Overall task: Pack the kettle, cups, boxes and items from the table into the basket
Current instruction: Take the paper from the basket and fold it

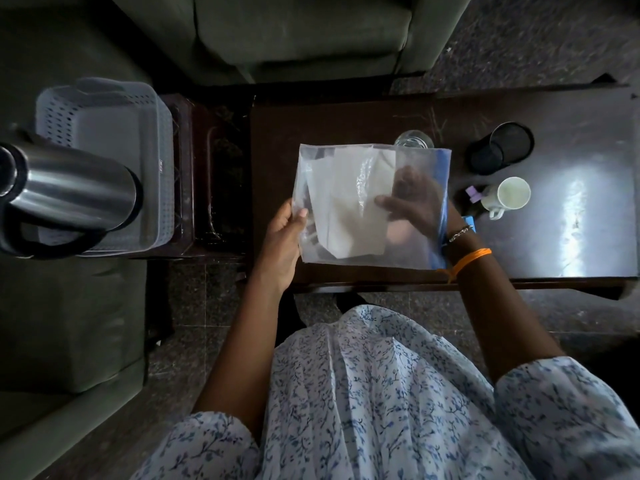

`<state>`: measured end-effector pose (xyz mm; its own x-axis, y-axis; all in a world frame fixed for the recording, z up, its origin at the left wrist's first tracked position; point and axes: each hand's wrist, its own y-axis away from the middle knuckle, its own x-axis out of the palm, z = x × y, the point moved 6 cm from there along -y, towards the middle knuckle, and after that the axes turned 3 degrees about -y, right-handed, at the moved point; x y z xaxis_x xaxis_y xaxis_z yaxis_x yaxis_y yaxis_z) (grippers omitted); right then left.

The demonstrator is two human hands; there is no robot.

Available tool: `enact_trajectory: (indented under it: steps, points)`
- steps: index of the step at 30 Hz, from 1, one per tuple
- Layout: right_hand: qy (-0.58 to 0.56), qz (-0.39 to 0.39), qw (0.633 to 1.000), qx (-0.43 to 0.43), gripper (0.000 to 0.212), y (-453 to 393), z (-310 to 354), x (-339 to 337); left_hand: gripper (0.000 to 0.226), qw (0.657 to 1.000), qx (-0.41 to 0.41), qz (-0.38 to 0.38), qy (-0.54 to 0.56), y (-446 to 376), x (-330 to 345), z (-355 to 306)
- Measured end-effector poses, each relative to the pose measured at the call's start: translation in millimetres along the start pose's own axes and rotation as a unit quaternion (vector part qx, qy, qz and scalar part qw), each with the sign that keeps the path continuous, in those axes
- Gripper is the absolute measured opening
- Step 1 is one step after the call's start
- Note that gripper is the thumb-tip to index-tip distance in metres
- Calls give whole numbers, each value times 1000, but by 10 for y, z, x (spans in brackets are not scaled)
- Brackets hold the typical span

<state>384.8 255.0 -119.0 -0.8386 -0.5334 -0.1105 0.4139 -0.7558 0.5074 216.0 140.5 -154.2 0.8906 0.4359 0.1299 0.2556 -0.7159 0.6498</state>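
Blue-edged clear bag, white mug

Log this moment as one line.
left hand: grips plastic bag edge | right hand: inside bag, grip unclear | basket: kettle over it | mug: on table

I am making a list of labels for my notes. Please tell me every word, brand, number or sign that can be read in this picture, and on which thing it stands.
No text can be read.
basket: a small dark mark on its right rim, too small to read.
plastic pouch: the papers inside show no legible print.
white mug, kettle: no label visible.
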Motion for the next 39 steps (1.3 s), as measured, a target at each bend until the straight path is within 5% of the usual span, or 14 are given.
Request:
enact_trajectory:
  steps: [4, 8, 12, 18, 25, 30, 39]
  points:
    - [-11, 28, 999, 21, 19, -15, -25, 43, 30, 1000, 6, 10, -27, -8, 50, -30]
    - [-48, 51, 995, 65, 38, 14, -83, 121, 30, 1000, -1, 16, -16, -26, 135, -15]
    - [-70, 52, 994, 69, 31, -5, -89, 124, 25, 998, -10, -58, -33, -72, 91, 30]
    - [-41, -81, 996, 15, 17, 5, -199, -394, 23, 983, -2, -159, -89, -147, -65, 43]
    - [-27, -227, 971, -68, 46, 125, -144, -961, 49, 963, -9, -249, -102, -183, -204, 38]
    - [-8, -168, 982, -91, 63, 157, 65, -1022, 59, 955, 100, -182, -212, -188, 53, -202]
    - [217, -72, 973, -40, 20, 111, 121, -571, 37, 921, 162, -37, -353, -177, 654, -429]
